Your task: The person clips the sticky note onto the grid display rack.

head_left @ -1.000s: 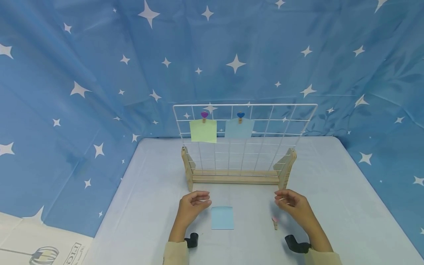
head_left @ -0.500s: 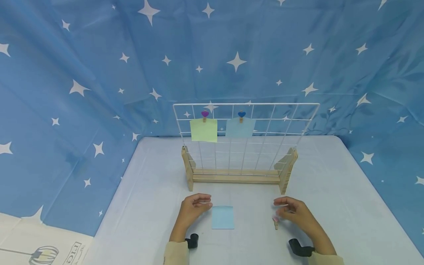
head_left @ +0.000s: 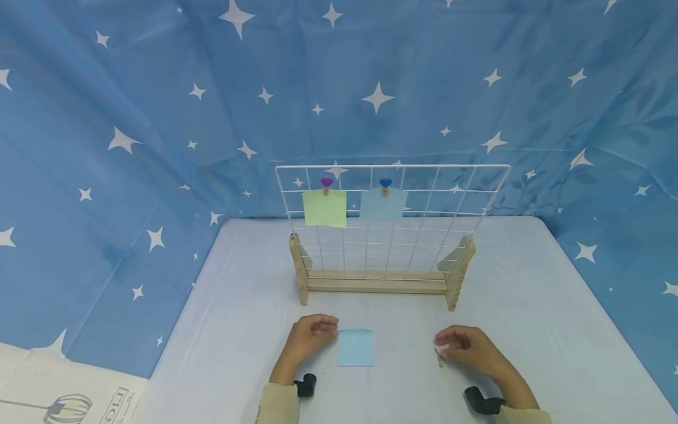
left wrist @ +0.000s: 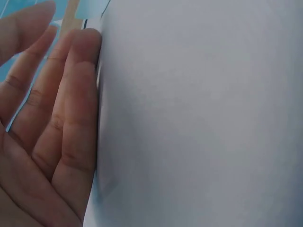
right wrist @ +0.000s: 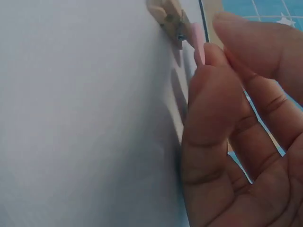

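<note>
My left hand rests beside a pale blue sticky note, its fingertips near the note's upper left corner. In the left wrist view its fingers bend slightly and hold nothing. My right hand is at a small wooden clothespin with a pink end, which lies on the table. Loosely bent fingers meet the pink end in the right wrist view, while another digit stands apart from it. The hand partly covers the clothespin in the head view.
A white wire grid stands in a wooden base behind the hands. A purple heart clothespin holds a green note on it; a blue heart clothespin holds a blue note. A starry blue cloth hangs behind.
My right hand has come down toward the viewer onto the clothespin, now partly covering it. The left hand has lowered slightly beside the loose blue note, which has stayed in place.
</note>
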Tool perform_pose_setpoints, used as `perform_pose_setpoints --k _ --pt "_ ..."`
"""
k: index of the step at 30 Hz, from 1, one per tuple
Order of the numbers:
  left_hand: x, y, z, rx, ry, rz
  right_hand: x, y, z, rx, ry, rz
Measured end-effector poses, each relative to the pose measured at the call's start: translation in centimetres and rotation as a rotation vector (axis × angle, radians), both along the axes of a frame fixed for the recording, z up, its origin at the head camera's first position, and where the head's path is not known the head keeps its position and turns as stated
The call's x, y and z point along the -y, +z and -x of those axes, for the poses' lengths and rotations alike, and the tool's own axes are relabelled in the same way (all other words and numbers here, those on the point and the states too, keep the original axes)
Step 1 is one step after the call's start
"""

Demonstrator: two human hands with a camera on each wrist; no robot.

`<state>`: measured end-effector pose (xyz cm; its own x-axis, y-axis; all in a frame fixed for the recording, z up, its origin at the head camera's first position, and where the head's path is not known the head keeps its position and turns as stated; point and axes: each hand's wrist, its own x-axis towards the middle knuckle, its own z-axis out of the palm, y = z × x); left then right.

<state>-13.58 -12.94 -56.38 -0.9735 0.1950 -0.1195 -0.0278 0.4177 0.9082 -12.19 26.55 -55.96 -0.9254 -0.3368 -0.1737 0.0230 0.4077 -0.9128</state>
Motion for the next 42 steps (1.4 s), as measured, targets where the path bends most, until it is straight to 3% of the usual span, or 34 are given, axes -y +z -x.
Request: perform_pose_setpoints --k 13,21,32,42 --pt "-0.8 0.0 0.3 0.012 -0.025 0.130 0.5 -0.2 -0.1 -0.030 -0.026 -0.135" --pt "-1.0 0.1 0.3 0.016 -0.027 0.169 0.3 -0.3 0.0 -0.011 -0.041 -0.084" --pt "-0.8 0.3 -0.1 0.052 -0.070 0.069 -0.7 0.5 0.0 0.115 -0.069 0.048" --pt "-0.7 0.8 -0.1 0.012 -0.060 0.051 -1.2 1.2 0.1 0.072 -0.099 -0.007"
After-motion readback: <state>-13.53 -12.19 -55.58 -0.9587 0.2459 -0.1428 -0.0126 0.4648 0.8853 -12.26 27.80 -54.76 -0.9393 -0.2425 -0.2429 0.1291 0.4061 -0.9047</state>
